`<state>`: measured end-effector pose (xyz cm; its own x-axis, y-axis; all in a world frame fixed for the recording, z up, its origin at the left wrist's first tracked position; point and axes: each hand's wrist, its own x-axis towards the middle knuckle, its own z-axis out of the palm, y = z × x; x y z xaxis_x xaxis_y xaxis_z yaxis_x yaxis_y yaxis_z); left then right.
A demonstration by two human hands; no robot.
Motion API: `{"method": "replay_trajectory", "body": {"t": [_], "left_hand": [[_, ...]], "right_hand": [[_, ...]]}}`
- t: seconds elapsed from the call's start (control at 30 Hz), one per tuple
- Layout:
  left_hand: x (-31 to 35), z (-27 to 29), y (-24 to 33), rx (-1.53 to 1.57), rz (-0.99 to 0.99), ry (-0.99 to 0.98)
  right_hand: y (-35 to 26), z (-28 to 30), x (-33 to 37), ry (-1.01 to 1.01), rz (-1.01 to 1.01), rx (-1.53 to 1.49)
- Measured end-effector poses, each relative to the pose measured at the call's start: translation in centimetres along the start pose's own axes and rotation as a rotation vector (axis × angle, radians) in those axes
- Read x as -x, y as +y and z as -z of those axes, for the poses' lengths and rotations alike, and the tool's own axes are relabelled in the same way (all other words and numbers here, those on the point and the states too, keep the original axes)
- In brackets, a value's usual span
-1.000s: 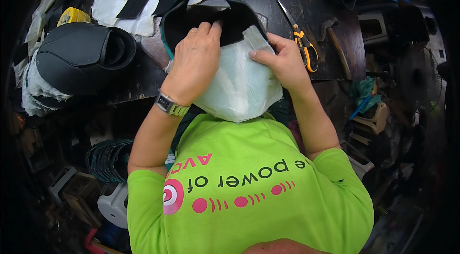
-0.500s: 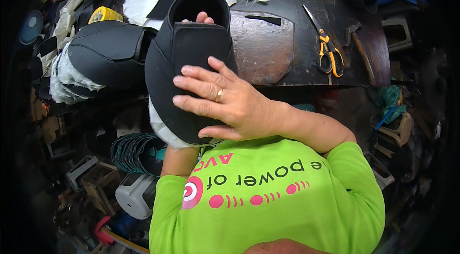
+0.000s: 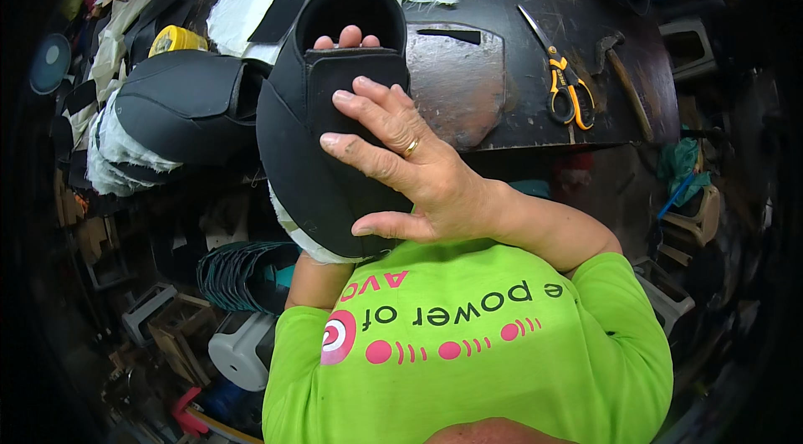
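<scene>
Inside the black upper (image 3: 288,151), left fingers (image 3: 350,35) mostly hidden, hold unclear, with right fingers (image 3: 368,161) apart on top.

Right hand (image 3: 427,176) palm down, fingers (image 3: 368,157) spread, forearm (image 3: 539,218) angled leftward; left hand (image 3: 350,38) mostly hidden, fingertips in view.

Turned boot piece (image 3: 309,164) over, pale side up to black side up. Pushed left hand (image 3: 350,38) through to its opening (image 3: 351,10). Moved right hand (image 3: 418,172) from its edge onto its black side, then slid nearer its opening.
</scene>
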<state>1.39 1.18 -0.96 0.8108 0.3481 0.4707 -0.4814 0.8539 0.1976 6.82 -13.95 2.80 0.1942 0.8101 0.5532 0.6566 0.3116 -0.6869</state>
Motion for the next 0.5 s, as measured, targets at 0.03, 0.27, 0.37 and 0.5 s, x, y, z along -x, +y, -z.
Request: {"method": "replay_trajectory", "body": {"t": [0.03, 0.27, 0.37, 0.5], "left_hand": [[-0.2, -0.1, -0.2, -0.016, 0.000, -0.021], [0.4, -0.9, -0.6, -0.558, 0.088, -0.024], [0.0, -0.9, -1.0, -1.165, 0.218, -0.089], [-0.5, -0.1, -2.8, -2.134, 0.170, -0.219]], "right_hand": [[0.1, 0.1, 0.1, 0.029, 0.007, -0.026], [0.1, 0.4, 0.2, 0.087, 0.024, -0.123], [0.6, 2.2, 0.6, 0.152, -0.011, -0.183], [3.0, 6.3, 1.3, 0.484, -0.333, -0.142]]}}
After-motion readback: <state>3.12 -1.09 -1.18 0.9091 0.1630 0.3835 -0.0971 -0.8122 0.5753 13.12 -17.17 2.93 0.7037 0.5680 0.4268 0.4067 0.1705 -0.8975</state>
